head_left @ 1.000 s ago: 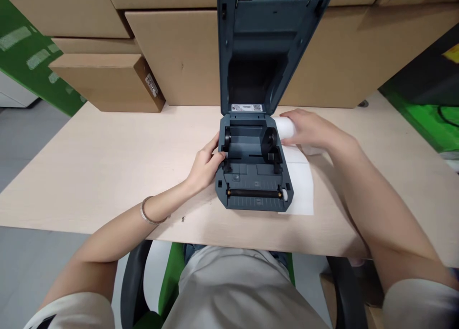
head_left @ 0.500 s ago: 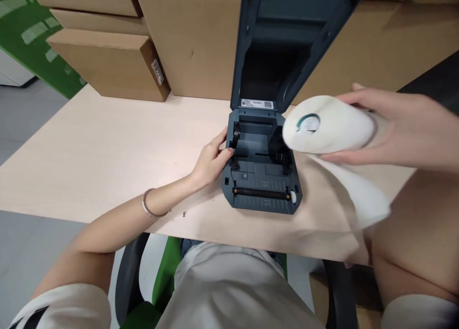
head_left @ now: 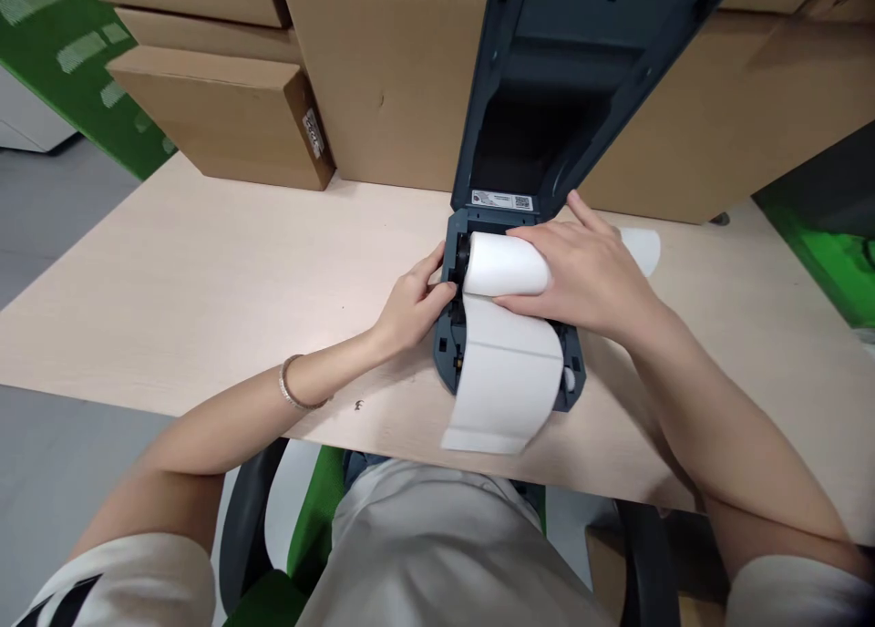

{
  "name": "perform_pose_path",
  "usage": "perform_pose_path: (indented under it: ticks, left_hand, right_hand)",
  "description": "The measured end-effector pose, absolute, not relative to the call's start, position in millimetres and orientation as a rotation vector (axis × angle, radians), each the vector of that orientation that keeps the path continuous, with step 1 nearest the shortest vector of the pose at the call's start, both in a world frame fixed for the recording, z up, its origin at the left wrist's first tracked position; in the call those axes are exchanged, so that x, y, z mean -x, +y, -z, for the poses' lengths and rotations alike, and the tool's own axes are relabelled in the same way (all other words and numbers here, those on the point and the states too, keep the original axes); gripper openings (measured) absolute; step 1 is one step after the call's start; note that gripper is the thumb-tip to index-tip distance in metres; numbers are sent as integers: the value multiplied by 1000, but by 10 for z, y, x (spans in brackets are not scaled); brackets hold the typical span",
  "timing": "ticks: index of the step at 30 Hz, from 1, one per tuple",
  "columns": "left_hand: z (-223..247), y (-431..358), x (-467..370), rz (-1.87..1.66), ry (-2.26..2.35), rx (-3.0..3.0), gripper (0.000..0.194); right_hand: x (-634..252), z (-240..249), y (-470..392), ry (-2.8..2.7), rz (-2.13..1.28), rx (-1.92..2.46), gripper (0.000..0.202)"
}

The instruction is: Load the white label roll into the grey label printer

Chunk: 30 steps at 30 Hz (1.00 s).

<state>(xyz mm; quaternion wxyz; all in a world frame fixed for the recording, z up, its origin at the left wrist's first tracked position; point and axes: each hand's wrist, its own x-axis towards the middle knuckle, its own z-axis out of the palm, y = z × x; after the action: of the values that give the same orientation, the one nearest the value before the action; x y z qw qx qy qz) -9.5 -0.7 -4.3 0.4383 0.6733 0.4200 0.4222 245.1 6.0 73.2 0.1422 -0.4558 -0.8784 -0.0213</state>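
A dark blue-grey label printer [head_left: 447, 335] stands on the table with its lid [head_left: 574, 53] raised. Inside its bay lies a white label roll [head_left: 506, 264], and a loose strip of labels [head_left: 509, 372] hangs from it over the front of the printer. My right hand [head_left: 581, 267] is wrapped round the right part of the roll. My left hand [head_left: 416, 303] grips the printer's left side, thumb on the rim and fingers against the outer wall.
Cardboard boxes [head_left: 396, 80] stand along the back of the pale wooden table [head_left: 239, 272]. A smaller carton [head_left: 219, 121] sits at the back left. Something white [head_left: 641, 249] lies right of the printer. Chair armrests flank my body below.
My right hand has moved left with the roll, from beside the printer into its bay. The strip now lies over the printer's front. My left hand keeps its grip.
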Motion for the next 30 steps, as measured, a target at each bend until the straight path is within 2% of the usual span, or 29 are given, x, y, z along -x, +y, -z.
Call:
perform_pose_path:
  ticks: [4,11,20,24,26,28,30]
  left_hand:
    - [57,-4,100,-1058,1031,-1667,71]
    - [39,-19,93,-1050,1030,-1647,74]
    - [55,-12,87,-1078,1029,-1640,71]
    - [131,-3,96,-1087,992,-1584,74]
    - [159,0,88,-1080,967,-1549,75]
    - [162,0,62,-1091,926,-1505,73]
    - [140,-2,23,-1117,864,-1451,69]
  right_hand:
    - [-2492,-665,165,-2630,-118,1248,61]
    - [-2330,-886,-326,-2640,-65,1207,50]
    - [-2262,-847,-1121,-2808,-103,921,64]
    - [-2292,-865,-1084,-2823,-101,914,61]
    - [-2348,-947,-971,-2808,-203,907,54]
    - [-2462,-1036,-756,-2673,-343,1040,44]
    - [-2629,-1070,-429,-2321,-298,1319,46]
